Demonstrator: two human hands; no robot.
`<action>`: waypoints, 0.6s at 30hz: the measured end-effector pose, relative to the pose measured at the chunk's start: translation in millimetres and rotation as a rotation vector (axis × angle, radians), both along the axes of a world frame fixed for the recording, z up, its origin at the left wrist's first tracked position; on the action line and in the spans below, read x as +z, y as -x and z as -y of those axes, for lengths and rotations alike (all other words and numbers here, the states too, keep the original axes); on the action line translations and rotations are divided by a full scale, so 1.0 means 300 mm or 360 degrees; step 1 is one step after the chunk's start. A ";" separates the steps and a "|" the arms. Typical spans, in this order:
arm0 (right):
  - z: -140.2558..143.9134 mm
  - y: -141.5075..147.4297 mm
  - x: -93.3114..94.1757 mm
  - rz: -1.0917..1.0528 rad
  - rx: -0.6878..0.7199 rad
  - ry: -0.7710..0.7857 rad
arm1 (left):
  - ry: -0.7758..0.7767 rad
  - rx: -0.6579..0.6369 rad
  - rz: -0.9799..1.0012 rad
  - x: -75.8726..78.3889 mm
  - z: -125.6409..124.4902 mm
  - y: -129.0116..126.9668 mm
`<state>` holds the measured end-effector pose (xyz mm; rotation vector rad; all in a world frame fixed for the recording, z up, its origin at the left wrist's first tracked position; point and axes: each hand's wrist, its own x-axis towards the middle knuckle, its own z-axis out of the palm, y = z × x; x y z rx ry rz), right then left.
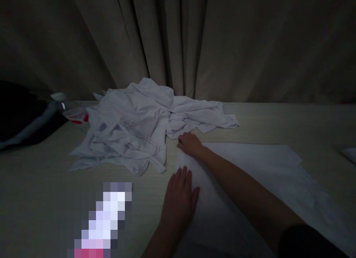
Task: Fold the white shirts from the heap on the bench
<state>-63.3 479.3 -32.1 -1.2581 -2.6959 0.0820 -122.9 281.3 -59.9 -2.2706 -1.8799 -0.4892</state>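
Observation:
A white cloth (264, 165) lies spread over the pale surface on the right, its near part hidden under my right forearm. At its far left corner, my right hand (191, 144) is closed with the fingers curled on the fabric edge. Lower down the left edge, my left hand (179, 193) lies flat with fingers stretched out, touching the cloth. Just beyond my hands is a crumpled heap of white clothes (133, 120), with a sleeve-like piece reaching right.
A grey-brown curtain (172, 42) hangs behind the heap. At left are a dark bundle (22, 117) and a clear plastic item with red marking (76, 117). A pixelated bright object (107, 215) lies at front left. Something pale (349, 153) sits at the right edge.

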 end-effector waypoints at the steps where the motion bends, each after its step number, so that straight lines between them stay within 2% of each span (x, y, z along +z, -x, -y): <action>1: 0.004 -0.002 -0.005 -0.0009 -0.0023 -0.0013 | 0.0002 0.0007 -0.0033 -0.022 0.019 -0.003; 4: 0.021 -0.003 -0.024 -0.0044 -0.0162 -0.0112 | 0.0028 0.0039 -0.0101 -0.059 0.048 -0.003; 7: 0.030 0.003 -0.042 -0.0091 -0.0329 -0.0204 | 0.0018 0.0027 -0.0138 -0.060 0.060 -0.002; 10: 0.026 0.019 -0.045 -0.0103 -0.0385 -0.0212 | -0.0037 0.0057 -0.0152 -0.056 0.093 -0.017; 13: 0.034 0.040 -0.019 -0.0143 -0.0425 -0.0156 | -0.0115 0.0056 -0.0160 -0.076 0.166 -0.042; 15: 0.071 0.034 0.012 -0.0288 -0.0440 -0.0122 | -0.0141 0.0010 -0.0183 -0.108 0.223 -0.043; 18: 0.197 -0.069 0.058 -0.0677 -0.0366 -0.0090 | -0.0125 0.0010 -0.0221 -0.169 0.296 -0.010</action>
